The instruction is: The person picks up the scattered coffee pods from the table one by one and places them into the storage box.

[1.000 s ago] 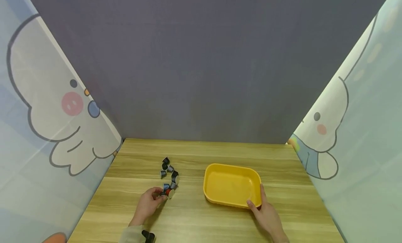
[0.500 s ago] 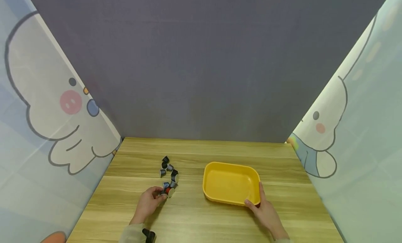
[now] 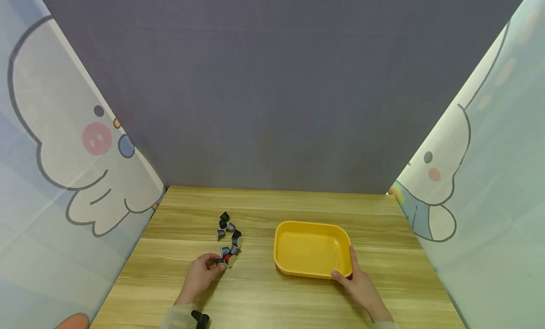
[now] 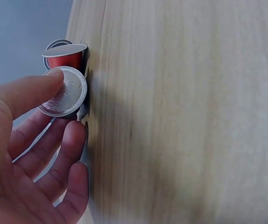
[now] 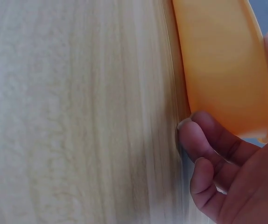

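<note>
My left hand (image 3: 200, 277) is at the near end of a loose cluster of coffee capsules on the left of the table. In the left wrist view its thumb lies on the silver lid of a dark capsule (image 4: 73, 95), with fingers behind, pinching it. A red capsule (image 4: 66, 60) sits right beside that one. Toward the right, a yellow plastic tray (image 3: 312, 273) stands on the table with nothing inside. My right hand (image 3: 364, 293) grips its near right corner, thumb on the near side and a finger along the right side. Other fingers curl by the tray's wall (image 5: 227, 70).
Several more capsules, mostly dark, trail away behind the left hand, among them a black one (image 3: 224, 216) at the far end. The wood-grain table (image 3: 255, 296) ends at a grey backdrop (image 3: 272, 107), with printed cloth walls on both sides.
The head view has shifted very slightly. Both hands stay in place, the left at the capsule and the right at the tray.
</note>
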The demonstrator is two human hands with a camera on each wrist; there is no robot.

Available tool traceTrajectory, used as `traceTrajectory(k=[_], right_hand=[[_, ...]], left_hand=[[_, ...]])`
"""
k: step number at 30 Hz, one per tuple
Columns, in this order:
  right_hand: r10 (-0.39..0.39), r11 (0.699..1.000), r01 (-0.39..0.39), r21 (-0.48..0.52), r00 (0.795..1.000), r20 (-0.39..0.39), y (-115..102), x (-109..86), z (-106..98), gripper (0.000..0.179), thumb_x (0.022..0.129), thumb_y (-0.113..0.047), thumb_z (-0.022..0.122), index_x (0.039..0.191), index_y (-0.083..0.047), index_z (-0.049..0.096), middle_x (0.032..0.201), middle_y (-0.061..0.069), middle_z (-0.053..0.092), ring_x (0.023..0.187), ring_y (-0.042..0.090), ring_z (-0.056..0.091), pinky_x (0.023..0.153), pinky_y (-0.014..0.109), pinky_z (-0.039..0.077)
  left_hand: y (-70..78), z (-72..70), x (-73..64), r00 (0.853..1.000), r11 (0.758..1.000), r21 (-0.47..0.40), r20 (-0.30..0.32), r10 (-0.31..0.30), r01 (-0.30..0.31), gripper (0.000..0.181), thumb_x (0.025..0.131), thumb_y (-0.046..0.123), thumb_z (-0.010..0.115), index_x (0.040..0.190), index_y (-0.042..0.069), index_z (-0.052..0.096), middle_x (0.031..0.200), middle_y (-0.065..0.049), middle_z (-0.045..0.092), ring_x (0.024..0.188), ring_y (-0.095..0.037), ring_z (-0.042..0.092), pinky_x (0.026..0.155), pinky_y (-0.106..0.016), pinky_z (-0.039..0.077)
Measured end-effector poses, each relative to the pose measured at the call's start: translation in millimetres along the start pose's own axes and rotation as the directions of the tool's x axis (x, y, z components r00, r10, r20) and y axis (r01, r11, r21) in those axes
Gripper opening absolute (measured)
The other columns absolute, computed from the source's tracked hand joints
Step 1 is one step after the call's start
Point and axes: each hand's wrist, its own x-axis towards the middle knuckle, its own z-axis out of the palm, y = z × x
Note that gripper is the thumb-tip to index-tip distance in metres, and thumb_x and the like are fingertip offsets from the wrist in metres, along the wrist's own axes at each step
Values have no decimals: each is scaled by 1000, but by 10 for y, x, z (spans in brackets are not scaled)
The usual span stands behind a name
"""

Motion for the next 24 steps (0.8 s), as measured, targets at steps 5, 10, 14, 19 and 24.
traceTrajectory(k=[5, 10, 14, 19, 24], right_hand=[[-6, 1000, 6, 16, 1000, 7, 7, 11, -9, 105, 94, -59, 60, 160, -10, -6, 138, 40, 44, 112, 50, 59, 95, 62, 44], [11, 998, -13, 61, 1000, 27, 1, 24, -28, 105, 93, -55, 63, 160, -12, -5, 112, 32, 64, 88, 33, 67, 83, 51, 53], [45, 992, -52, 115, 997, 59, -15, 38, -35, 106, 92, -53, 66, 161, -16, -7, 82, 7, 63, 64, 18, 58, 65, 35, 49], [54, 990, -62, 126, 996, 68, -24, 41, -34, 107, 92, -53, 66, 160, -15, -7, 77, 4, 61, 63, 17, 56, 62, 32, 48], [55, 983, -69, 169, 995, 87, -38, 59, -31, 107, 92, -52, 66, 160, -17, -9, 69, 5, 58, 61, 18, 54, 59, 31, 46]], left_hand=[[0, -22, -5, 1000, 1000, -22, 3, -19, 19, 31, 83, 18, 82, 108, 4, 71, 89, -3, 69, 73, -15, 56, 62, -30, 45], [-15, -28, -2, 999, 998, -48, 6, -32, 33, 30, 84, 15, 81, 110, 4, 70, 88, -2, 67, 72, -15, 55, 58, -28, 45], [-10, -53, -4, 999, 998, -57, -13, -37, 36, 29, 85, 13, 79, 111, 4, 70, 94, -5, 68, 73, -16, 55, 55, -27, 45], [24, -86, -17, 998, 995, -79, -22, -57, 55, 30, 87, 18, 80, 112, 5, 70, 101, -7, 68, 73, -16, 55, 54, -29, 46], [57, -103, -15, 998, 993, -110, -52, -38, 32, 33, 84, 20, 82, 111, 4, 71, 99, -8, 69, 75, -15, 58, 55, -28, 47]])
